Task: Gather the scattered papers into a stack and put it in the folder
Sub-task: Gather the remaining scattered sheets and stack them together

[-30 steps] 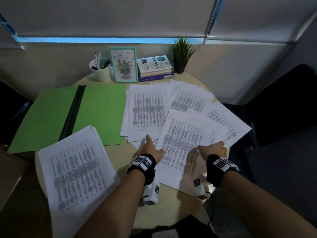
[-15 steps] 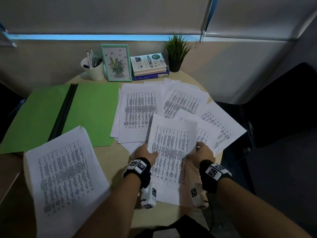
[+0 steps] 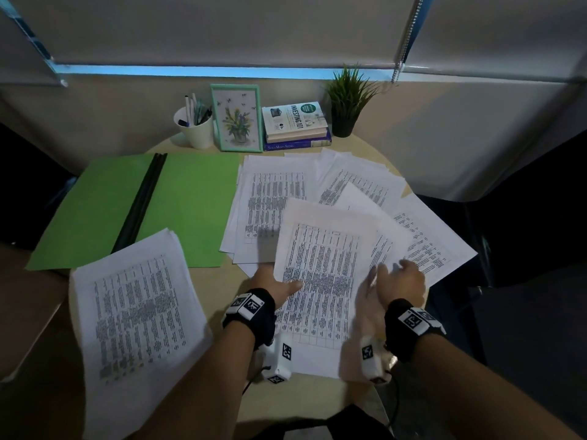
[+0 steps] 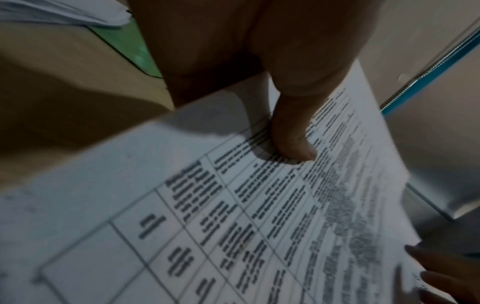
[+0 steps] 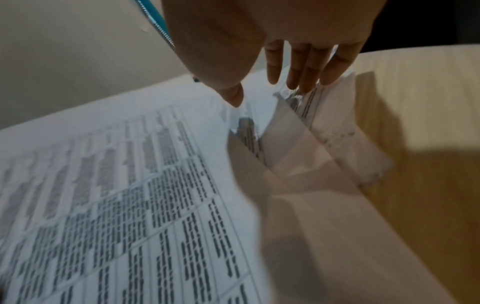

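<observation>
Left hand [image 4: 259, 61]: thumb [image 4: 291, 139] pressed down on a printed sheet, the other fingers hidden beneath its edge, so it seems pinched.
Sheet [image 4: 233, 216]: white, ruled table of blurred text, slanting across the view.
Right hand's fingertips [image 4: 436, 275]: touching the sheet's far edge.
Folder [image 4: 130, 43]: green corner on the table [image 4: 64, 102].
Papers [image 4: 59, 12]: heaped on the folder.

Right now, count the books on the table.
2, stacked at the table's far edge between the picture frame and the potted plant: the white top book on the blue bottom book. Possibly more hidden between.
</observation>
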`<state>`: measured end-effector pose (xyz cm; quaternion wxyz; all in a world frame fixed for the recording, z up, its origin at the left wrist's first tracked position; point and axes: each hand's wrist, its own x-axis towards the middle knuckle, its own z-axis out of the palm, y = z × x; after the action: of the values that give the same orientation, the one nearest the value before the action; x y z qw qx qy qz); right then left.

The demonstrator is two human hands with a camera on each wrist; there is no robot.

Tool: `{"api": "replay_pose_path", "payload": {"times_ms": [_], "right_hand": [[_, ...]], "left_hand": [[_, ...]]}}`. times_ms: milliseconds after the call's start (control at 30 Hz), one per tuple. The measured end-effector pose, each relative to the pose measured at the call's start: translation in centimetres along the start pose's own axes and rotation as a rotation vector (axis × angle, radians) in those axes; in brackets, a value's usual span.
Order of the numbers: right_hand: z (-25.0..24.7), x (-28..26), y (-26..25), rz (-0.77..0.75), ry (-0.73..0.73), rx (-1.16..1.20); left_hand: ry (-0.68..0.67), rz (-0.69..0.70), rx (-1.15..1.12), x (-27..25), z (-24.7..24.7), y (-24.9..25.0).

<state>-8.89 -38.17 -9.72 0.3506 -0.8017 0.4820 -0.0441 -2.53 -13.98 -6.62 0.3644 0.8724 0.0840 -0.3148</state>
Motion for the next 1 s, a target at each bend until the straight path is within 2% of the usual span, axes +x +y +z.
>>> {"api": "replay_pose_path", "payload": {"times_ms": [133,267,367,467,567,700,767,867,1000], "right_hand": [[0.7,-0.5,-1.4,0.028,-0.120,0.137],[2.0,-1.7,-3.9,-0.055,-0.259,0.198],[3.2,-2.4,-5.0,-0.113,-0.327,0.176],[4.3,-2.6,-5.1,-0.172,-0.418,0.014],[4.5,-2.8,-4.8,-0.177,-0.398,0.005],[3.5,-1.9,-5.1,-0.156,-0.208,0.101],[3.4,-1.0,-5.5,-0.175,-0.162,0.089],[3.7,-0.3,-7.4,-0.163,-0.200,0.025],[5.4,-0.5,-10.8,-0.191,-0.360,-0.072]], "left_hand": [[0.017,0.002,0.053,0.3,-0.8,-2.9],[0.047,0.016,0.105,-1.8,-1.5,-2.5],[0.085,0.039,0.124,-2.3,-1.8,-2.5],[0.109,0.061,0.144,-2.2,-1.8,-3.2],[0.137,0.042,0.143,-1.7,-1.8,-4.4],[0.230,-0.009,0.059,-1.8,-2.6,-5.5],[0.288,-0.047,-0.003,-1.5,-3.2,-6.7],[0.388,-0.089,-0.179,-1.5,-4.3,-8.3],[0.508,-0.108,-0.405,-1.8,-6.4,-9.6]]}}
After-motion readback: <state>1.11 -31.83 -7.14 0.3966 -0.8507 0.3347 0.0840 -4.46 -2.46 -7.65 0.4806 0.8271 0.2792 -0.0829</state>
